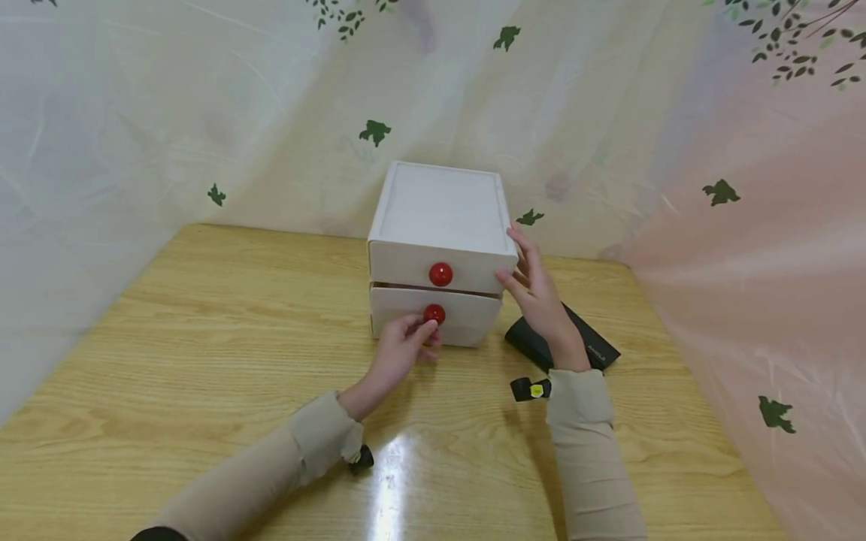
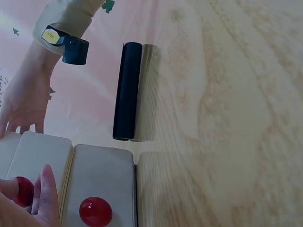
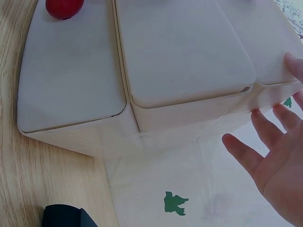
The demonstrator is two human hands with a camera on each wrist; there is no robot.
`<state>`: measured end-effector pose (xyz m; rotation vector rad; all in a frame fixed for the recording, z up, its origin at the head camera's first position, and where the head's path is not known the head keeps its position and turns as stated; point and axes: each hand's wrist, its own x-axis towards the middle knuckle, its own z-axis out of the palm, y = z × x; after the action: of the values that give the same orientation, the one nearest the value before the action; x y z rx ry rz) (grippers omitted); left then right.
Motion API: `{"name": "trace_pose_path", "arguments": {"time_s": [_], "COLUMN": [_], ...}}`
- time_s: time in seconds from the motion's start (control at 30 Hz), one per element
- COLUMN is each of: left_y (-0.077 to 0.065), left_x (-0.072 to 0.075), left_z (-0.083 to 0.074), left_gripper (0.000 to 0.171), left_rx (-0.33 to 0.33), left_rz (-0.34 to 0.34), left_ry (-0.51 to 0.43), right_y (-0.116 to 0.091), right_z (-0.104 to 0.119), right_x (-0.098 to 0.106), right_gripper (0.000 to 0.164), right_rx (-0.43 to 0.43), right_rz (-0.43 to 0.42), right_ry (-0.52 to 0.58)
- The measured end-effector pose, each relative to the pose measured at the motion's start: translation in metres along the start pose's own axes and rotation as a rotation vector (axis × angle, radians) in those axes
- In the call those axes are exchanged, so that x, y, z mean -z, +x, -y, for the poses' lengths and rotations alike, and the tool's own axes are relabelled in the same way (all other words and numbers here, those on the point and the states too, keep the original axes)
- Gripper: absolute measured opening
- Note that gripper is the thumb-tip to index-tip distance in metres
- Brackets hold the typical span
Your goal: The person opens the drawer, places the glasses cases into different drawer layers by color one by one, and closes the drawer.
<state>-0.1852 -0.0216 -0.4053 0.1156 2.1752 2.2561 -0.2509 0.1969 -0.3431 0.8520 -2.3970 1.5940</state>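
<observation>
A white drawer box (image 1: 443,207) with round red knobs stands toward the back of the table. My left hand (image 1: 395,349) pinches the knob (image 2: 23,191) of the middle drawer between thumb and fingers. A thin dark gap shows above that drawer front (image 3: 184,52). Below it, the bottom drawer (image 2: 102,175) has its own red knob (image 2: 95,212); this drawer is hidden in the head view. The top drawer's red knob (image 1: 440,274) is untouched. At the box's upper right corner rests my right hand (image 1: 541,297), thumb on the front, fingers spread loosely along the side.
A black elongated case (image 1: 595,342) with pale lettering lies on the wooden table (image 1: 271,300), right of the box and partly under my right forearm in the head view. Behind the box hangs a pale curtain (image 1: 291,113) with green leaf prints. Each wrist wears a small black camera.
</observation>
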Motion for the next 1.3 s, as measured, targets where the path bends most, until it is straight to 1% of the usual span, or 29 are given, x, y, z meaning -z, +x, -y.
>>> {"name": "trace_pose_path", "arguments": {"time_s": [0.33, 0.5, 0.6, 0.77, 0.93, 1.07, 1.3], "left_y": [0.005, 0.008, 0.009, 0.011, 0.012, 0.011, 0.007], "left_x": [-0.002, -0.003, -0.003, -0.004, -0.004, -0.003, 0.001], "left_z": [-0.003, -0.004, -0.003, -0.002, -0.003, -0.002, -0.002], "left_gripper": [0.021, 0.021, 0.022, 0.021, 0.021, 0.021, 0.025], "left_rx": [0.038, 0.053, 0.044, 0.029, 0.038, 0.033, 0.048], "left_rz": [-0.011, -0.021, -0.024, -0.031, -0.031, -0.027, -0.001], "left_ry": [-0.040, -0.005, 0.011, -0.001, -0.014, -0.009, -0.014], "right_y": [0.000, 0.000, 0.000, 0.000, 0.000, 0.000, 0.000], "right_z": [0.000, 0.000, -0.001, -0.002, -0.002, -0.002, -0.002], "right_x": [0.000, 0.001, 0.001, 0.000, 0.000, 0.000, 0.000], "right_gripper": [0.062, 0.062, 0.061, 0.061, 0.061, 0.061, 0.062], "right_rx": [-0.016, -0.016, -0.014, -0.006, -0.003, -0.004, -0.007], "right_rz": [0.003, 0.008, 0.007, 0.007, 0.004, 0.001, 0.005], "right_ry": [0.007, 0.014, 0.017, 0.018, 0.016, 0.015, 0.011]}}
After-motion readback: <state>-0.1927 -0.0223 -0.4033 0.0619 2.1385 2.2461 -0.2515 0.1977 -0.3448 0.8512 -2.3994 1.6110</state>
